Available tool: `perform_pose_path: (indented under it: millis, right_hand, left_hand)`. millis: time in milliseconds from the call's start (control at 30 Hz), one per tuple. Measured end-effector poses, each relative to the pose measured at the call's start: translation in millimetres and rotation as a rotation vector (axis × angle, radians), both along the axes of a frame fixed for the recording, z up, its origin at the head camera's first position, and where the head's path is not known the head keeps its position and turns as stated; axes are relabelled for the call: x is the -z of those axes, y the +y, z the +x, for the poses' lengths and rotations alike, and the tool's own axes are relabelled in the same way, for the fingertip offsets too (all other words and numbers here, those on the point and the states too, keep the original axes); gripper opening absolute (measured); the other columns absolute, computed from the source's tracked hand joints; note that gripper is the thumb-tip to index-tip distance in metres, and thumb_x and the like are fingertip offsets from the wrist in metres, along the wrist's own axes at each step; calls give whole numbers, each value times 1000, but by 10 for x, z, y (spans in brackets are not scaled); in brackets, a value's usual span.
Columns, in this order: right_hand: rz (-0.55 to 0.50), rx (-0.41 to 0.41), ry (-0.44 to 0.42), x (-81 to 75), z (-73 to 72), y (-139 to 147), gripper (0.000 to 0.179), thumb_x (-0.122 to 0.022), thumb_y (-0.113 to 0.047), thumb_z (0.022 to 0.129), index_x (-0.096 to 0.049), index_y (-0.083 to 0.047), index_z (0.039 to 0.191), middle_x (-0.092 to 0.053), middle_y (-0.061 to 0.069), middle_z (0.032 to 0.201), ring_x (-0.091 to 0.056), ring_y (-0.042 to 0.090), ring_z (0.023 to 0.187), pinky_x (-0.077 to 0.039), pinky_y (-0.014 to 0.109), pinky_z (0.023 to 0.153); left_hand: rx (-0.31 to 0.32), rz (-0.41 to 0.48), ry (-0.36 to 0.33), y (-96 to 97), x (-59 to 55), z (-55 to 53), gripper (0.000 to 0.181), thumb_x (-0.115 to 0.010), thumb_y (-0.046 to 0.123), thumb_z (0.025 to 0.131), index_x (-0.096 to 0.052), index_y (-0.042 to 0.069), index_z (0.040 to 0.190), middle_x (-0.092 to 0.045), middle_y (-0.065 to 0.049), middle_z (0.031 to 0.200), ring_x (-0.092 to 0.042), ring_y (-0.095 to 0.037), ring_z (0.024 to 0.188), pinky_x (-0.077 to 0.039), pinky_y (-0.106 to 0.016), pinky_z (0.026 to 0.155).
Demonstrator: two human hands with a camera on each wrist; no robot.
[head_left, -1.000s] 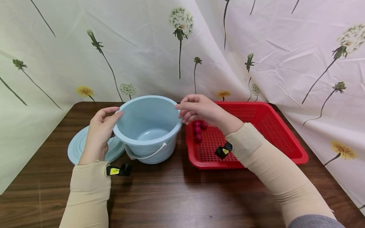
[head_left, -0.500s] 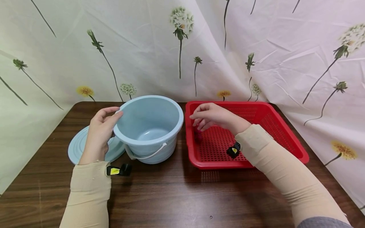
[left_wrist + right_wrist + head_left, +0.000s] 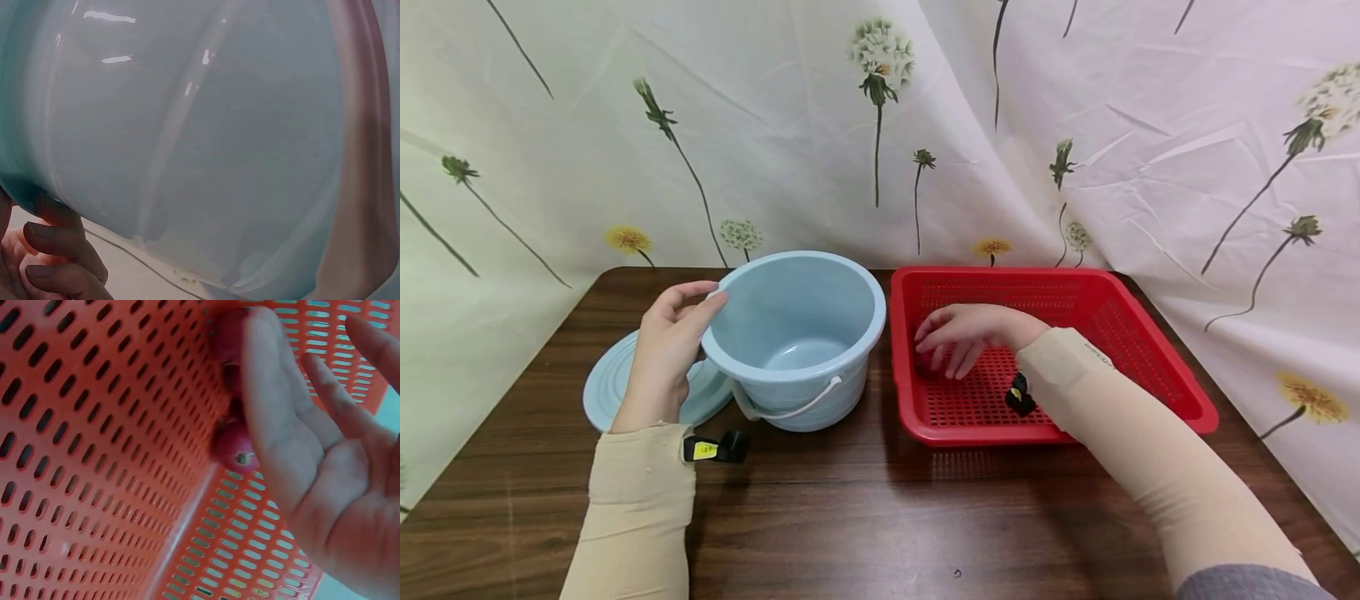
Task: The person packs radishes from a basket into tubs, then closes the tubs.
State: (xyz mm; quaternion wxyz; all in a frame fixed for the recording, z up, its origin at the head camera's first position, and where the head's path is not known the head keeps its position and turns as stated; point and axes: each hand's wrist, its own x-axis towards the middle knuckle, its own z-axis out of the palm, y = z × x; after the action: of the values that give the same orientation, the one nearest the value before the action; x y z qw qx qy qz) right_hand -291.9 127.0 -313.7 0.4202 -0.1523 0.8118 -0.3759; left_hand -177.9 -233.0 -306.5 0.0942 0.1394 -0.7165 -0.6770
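A light blue bucket (image 3: 801,312) stands upright in the head view, showing a bare inside. My left hand (image 3: 662,354) grips its left rim between thumb and fingers; in the left wrist view, curled fingers (image 3: 62,259) show below the bucket wall (image 3: 250,125). My right hand (image 3: 970,333) is down inside the red plastic basket (image 3: 992,435), at its left end. Small round purplish-red onions (image 3: 237,447) lie there along the basket wall, beside and partly behind that hand. Its fingers are extended, with nothing held in them.
The blue lid (image 3: 610,379) lies on the table left of the bucket, partly behind my left arm. A white handle (image 3: 801,408) hangs down the bucket's front. Behind the brown wooden table (image 3: 820,517) hangs a flowered cloth (image 3: 775,125).
My right hand has moved from beside the bucket's right rim rightward and down into the basket, over the onions. The left hand has stayed on the bucket rim.
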Motion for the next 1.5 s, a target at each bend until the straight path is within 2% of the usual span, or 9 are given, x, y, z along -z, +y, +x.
perform_pose_path:
  millis: [200, 533, 733, 967, 1233, 1500]
  right_hand:
    - [71, -42, -48, 49, -26, -9, 41, -61, -24, 97, -52, -11, 134, -69, 20, 109, -73, 24, 77, -61, 41, 75]
    - [84, -51, -96, 117, -58, 19, 42, -60, -25, 98, -52, -11, 138, -66, 21, 116, -72, 27, 82, -60, 43, 78]
    - [72, -51, -131, 155, -60, 11, 38, -61, -23, 97, -52, -10, 132, -63, 20, 114, -71, 26, 82, -60, 44, 80]
    - [82, -82, -130, 168, -52, 4, 34, -62, -19, 97, -53, -8, 128, -65, 17, 107, -69, 23, 76, -60, 42, 78]
    - [102, -92, -125, 208, -79, -12, 29, -61, -15, 98, -56, -4, 125, -67, 14, 100, -67, 20, 73, -61, 40, 77]
    - [53, -95, -124, 162, -79, 9, 29, -59, -13, 97, -55, -3, 123, -67, 14, 101, -67, 20, 73, -60, 40, 78]
  left_hand:
    - [2, 10, 5, -3, 0, 0, 24, -68, 35, 94, -57, 28, 114, -69, 14, 83, -65, -2, 68, -52, -18, 56]
    - [6, 18, 2, -11, 15, 4, 24, -68, 35, 94, -57, 28, 114, -69, 15, 83, -65, -2, 68, -52, -18, 56]
    - [6, 3, 1, -3, 15, 5, 23, -67, 35, 94, -57, 28, 114, -69, 15, 83, -65, -2, 69, -52, -18, 57]
    - [1, -9, -15, -2, 4, 1, 24, -67, 36, 94, -57, 29, 115, -69, 16, 84, -65, -2, 67, -51, -18, 56]
    - [2, 12, 4, 0, 4, -4, 23, -68, 34, 94, -58, 28, 113, -69, 15, 82, -65, -2, 67, -52, -18, 56]
    - [1, 6, -7, 1, -1, -4, 24, -68, 35, 94, -57, 28, 115, -69, 15, 84, -65, -2, 68, -52, -18, 57]
